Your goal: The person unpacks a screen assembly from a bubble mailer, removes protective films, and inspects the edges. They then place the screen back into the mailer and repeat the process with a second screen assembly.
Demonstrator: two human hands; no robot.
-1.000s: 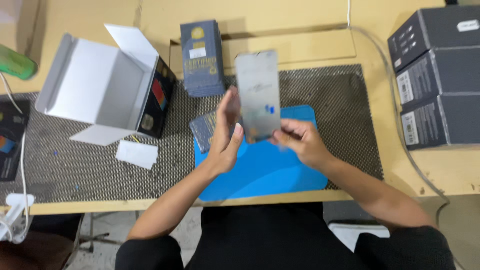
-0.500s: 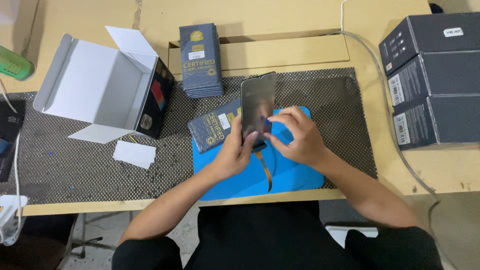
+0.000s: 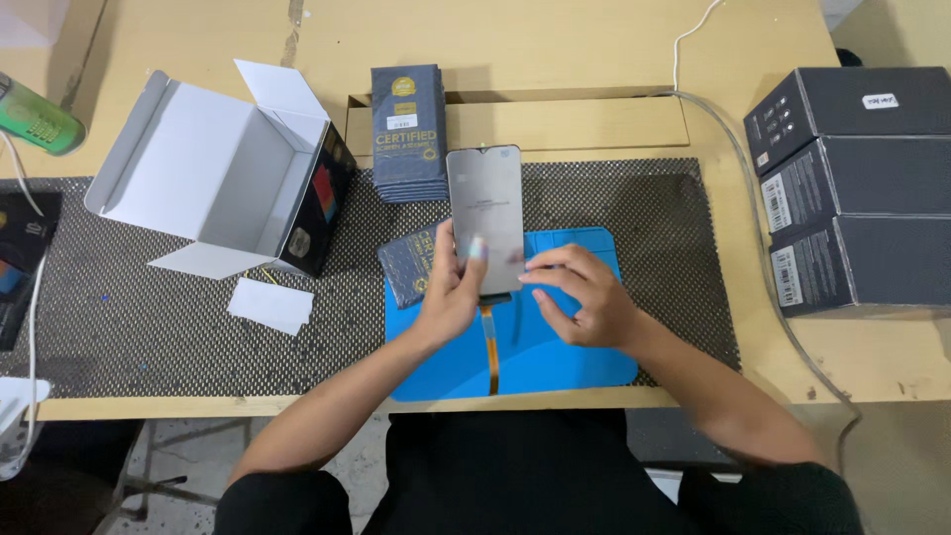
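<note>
A dark phone screen panel (image 3: pixel 485 213) is held upright above a blue work mat (image 3: pixel 555 357), glass side toward me. My left hand (image 3: pixel 451 287) grips its lower left edge, thumb on the glass. My right hand (image 3: pixel 580 297) touches the panel's lower right corner with its fingertips. An orange flex ribbon (image 3: pixel 491 347) hangs down from the panel's bottom edge over the mat. A dark flat packet (image 3: pixel 408 263) lies on the mat's left edge, partly behind my left hand.
An open white box (image 3: pixel 213 178) stands at the left on the black mesh mat (image 3: pixel 149 307), with a white card (image 3: pixel 269 304) near it. A stack of dark blue packets (image 3: pixel 406 129) lies behind. Three dark boxes (image 3: pixel 852 188) are stacked at the right. A green object (image 3: pixel 38 119) is far left.
The panel has turned from its grey back side to its dark glass side. It came down toward the blue mat, and its orange ribbon now hangs free below.
</note>
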